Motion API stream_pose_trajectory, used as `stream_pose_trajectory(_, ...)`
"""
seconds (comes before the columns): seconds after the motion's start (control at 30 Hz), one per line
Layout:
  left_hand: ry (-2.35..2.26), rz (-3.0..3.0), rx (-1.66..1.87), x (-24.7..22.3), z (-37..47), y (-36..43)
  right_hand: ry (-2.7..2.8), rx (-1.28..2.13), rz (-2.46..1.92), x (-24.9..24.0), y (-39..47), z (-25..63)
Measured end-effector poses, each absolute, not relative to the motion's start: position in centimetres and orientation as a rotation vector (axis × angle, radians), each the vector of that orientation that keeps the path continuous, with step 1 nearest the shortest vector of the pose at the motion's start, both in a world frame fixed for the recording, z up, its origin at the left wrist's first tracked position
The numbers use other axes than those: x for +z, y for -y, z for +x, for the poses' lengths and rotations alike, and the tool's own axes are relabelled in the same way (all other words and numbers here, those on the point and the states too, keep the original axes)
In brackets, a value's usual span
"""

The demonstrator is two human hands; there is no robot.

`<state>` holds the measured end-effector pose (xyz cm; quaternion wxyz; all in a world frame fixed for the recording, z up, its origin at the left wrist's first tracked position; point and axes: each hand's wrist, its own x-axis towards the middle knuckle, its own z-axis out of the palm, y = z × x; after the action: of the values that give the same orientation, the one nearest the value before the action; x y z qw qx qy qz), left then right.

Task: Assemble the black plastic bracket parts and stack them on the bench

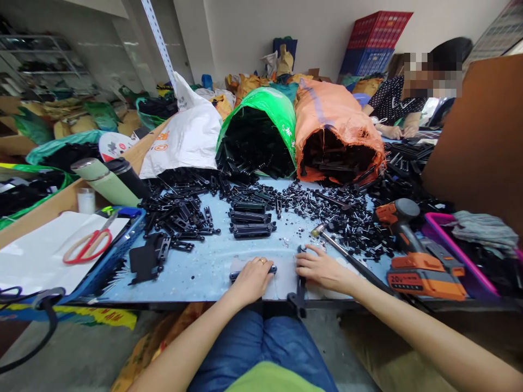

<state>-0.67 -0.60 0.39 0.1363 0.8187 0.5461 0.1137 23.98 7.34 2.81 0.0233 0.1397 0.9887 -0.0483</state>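
My left hand (254,279) is closed over a dark oblong plastic part (234,275) lying near the table's front edge; both ends of the part stick out past the fingers. My right hand (321,268) grips a long black plastic arm (301,288), which points toward me and reaches over the edge. Part of each piece is hidden under the fingers. Just beyond, several black oblong parts (252,230) are stacked in a row. A hammer (339,247) lies beside my right hand, its head toward the middle of the table.
Black arms (180,215) and screws with black heads (347,218) are heaped behind. An orange cordless drill (425,275) stands right; red scissors (87,246) lie left. White (183,136), green (261,103) and orange (335,109) sacks line the back. A co-worker's hands (400,132) are far right.
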Motion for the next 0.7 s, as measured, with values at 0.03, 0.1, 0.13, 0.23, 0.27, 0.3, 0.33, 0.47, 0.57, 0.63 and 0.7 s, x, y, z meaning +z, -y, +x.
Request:
stream_pose_trajectory(0.03,-1.572,2.356,0.315,0.5,-0.7,0.5,-3.058,-0.145,0.38,2.6,-7.1,23.6)
stream_pose_trajectory(0.1,-1.555,2.33,0.29,0.7,-0.8,0.5,-3.04,-0.135,0.343,2.0,-6.4,23.1)
stream_pose_trajectory(0.13,-1.55,2.321,0.281,0.8,-0.8,0.5,-3.029,-0.132,0.353,1.8,-6.1,23.0)
stream_pose_trajectory(0.23,-1.537,2.311,0.271,1.0,-0.8,0.5,-3.0,-0.159,0.472,1.3,-5.4,23.0)
stream_pose_trajectory(0.27,-1.534,2.31,0.268,1.0,-0.8,0.5,-2.988,-0.176,0.512,1.2,-5.3,23.0)
stream_pose_trajectory(0.3,-1.533,2.308,0.263,1.0,-0.8,0.5,-2.974,-0.191,0.546,1.2,-5.2,23.1)
stream_pose_trajectory(0.33,-1.534,2.304,0.257,1.0,-0.8,0.4,-2.956,-0.2,0.576,1.2,-5.1,23.1)
stream_pose_trajectory(0.47,-1.541,2.29,0.237,1.1,-0.8,0.3,-2.902,-0.214,0.654,1.0,-4.8,22.9)
stream_pose_trajectory(0.57,-1.544,2.295,0.256,1.3,-0.7,0.5,-2.896,-0.196,0.692,1.2,-4.5,22.5)
stream_pose_trajectory(0.63,-1.562,2.297,0.287,1.5,-0.5,0.8,-2.897,-0.153,0.718,1.7,-4.2,22.3)
stream_pose_trajectory(0.7,-1.592,2.298,0.331,1.5,-0.4,1.2,-2.899,-0.078,0.756,2.3,-3.8,22.0)
